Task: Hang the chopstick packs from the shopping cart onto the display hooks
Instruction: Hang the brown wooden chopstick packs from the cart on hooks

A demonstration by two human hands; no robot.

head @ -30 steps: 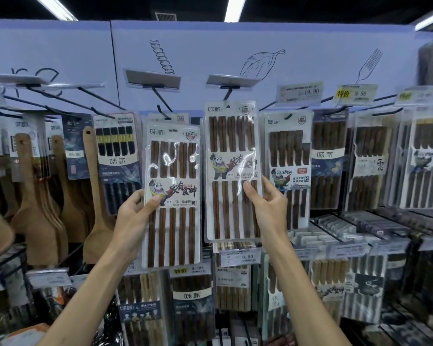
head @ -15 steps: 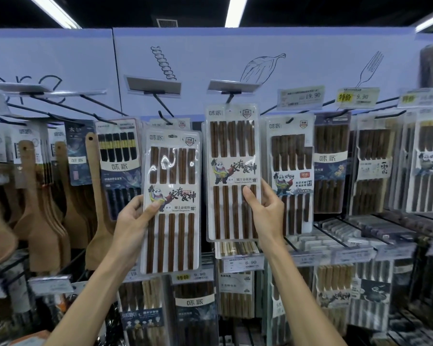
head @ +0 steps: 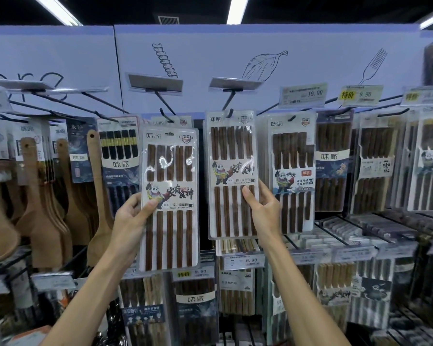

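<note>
Two clear plastic packs of dark brown wooden chopsticks fill the head view, both upright, long axes vertical. The left hand (head: 133,216) pinches the left pack (head: 169,196), whose top lies just below its black wire hook (head: 166,113). The right hand (head: 263,211) grips the right pack (head: 231,176), whose top is at the second hook (head: 229,107). Print reads "Wood Chopsticks" and "10"; a price tag (head: 243,260) says 6.90.
</note>
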